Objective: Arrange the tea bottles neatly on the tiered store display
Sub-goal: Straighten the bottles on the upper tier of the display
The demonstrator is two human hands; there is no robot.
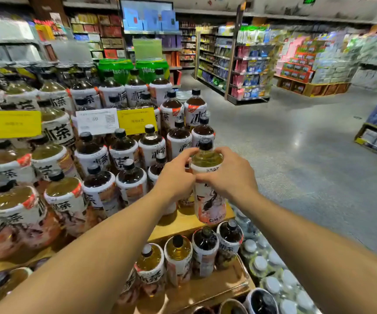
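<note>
While the left hand and right hand curl their fingers around its shoulder from either side, the pale tea bottle stands upright at the right end of a wooden display tier, beside dark tea bottles.

The wooden tiered display carries upright tea bottles left of the left hand and below the right hand.

The tea bottle is clear, glossy plastic with a matt black cap and a smooth printed wrap. The display shelf is pale, smooth wood — the price card matt yellow paper — the floor polished, shiny grey.
</note>
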